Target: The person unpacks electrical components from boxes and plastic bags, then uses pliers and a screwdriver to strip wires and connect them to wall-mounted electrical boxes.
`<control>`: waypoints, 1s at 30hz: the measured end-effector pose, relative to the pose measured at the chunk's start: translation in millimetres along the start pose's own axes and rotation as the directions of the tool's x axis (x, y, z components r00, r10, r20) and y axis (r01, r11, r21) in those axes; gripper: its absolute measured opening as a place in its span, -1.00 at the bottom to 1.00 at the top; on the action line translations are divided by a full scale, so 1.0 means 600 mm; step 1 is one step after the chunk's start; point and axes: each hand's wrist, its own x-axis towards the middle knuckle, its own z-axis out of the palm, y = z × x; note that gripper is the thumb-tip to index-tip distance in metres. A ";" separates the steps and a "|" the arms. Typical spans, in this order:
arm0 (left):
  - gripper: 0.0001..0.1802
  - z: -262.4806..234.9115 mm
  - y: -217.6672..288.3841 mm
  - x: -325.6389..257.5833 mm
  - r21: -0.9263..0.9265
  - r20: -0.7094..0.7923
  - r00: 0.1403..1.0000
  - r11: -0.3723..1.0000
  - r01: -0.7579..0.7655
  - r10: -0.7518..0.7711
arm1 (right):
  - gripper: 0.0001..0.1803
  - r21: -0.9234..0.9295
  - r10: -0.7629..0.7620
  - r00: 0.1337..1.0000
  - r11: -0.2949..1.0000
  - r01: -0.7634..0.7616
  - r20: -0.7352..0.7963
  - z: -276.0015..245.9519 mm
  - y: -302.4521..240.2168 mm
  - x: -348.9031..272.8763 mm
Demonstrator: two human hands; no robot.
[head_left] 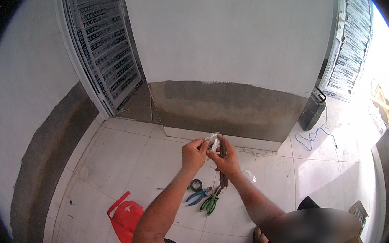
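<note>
Both my hands are raised over the tiled floor, closed on a small clear plastic bag point(212, 137) with dark bits inside. My left hand point(194, 154) pinches the bag from the left. On its other side, my right hand point(228, 161) grips it and also has a narrow brown strip point(223, 179), perhaps wood, running down past the palm; its exact kind is unclear. Below lie a roll of black tape point(196, 185), blue-handled pliers point(197, 196) and green-handled pliers point(210, 203).
A red cloth-like bag point(128, 218) lies left of my left forearm. Crumpled clear plastic point(249, 176) sits beside my right forearm. Ahead stands a half-grey wall point(224, 98). A dark case point(313, 112) and blue cable point(312, 140) are at the right.
</note>
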 end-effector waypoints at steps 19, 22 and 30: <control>-0.73 -0.036 -0.024 0.005 -0.292 0.247 0.966 0.956 0.003 0.073 | -0.04 0.101 -0.131 0.968 0.989 0.112 0.213 -0.044 -0.009 0.016; -0.73 -0.047 -0.021 0.018 -0.238 0.376 0.922 0.953 0.187 -0.086 | -0.07 -0.189 -0.327 0.926 0.913 0.361 0.188 -0.047 0.026 0.034; -0.76 -0.035 -0.008 0.010 -0.249 0.222 0.949 0.954 -0.168 0.225 | -0.11 0.152 0.070 0.985 0.984 -0.094 0.157 -0.040 -0.005 0.021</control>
